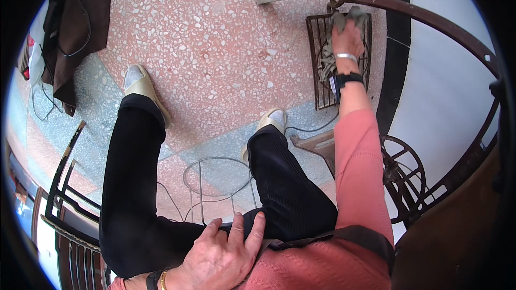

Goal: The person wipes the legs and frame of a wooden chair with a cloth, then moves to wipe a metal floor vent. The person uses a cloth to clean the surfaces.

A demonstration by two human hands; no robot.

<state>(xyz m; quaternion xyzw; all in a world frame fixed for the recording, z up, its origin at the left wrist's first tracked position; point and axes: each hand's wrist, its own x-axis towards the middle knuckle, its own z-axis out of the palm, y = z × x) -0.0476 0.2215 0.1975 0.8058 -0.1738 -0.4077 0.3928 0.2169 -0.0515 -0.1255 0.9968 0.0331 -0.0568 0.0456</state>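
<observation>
My right hand (347, 38) reaches down at the upper right and grips a grey cloth (350, 18), its fingertips blurred. The cloth lies over a dark metal treadle grate (318, 48) near the floor; more crumpled grey-green fabric (327, 62) shows on or under its bars beside my wrist. My left hand (225, 249) rests palm down on my lap, over black trousers, fingers spread and holding nothing.
A curved brown metal frame (363, 0) arches past the grate, and a spoked wheel (403, 165) stands beside my right arm. A wire stand (217, 159) is between my legs. Cables cross the terrazzo floor. Dark cloth (92, 16) hangs at left above a dark slatted chair (76, 245).
</observation>
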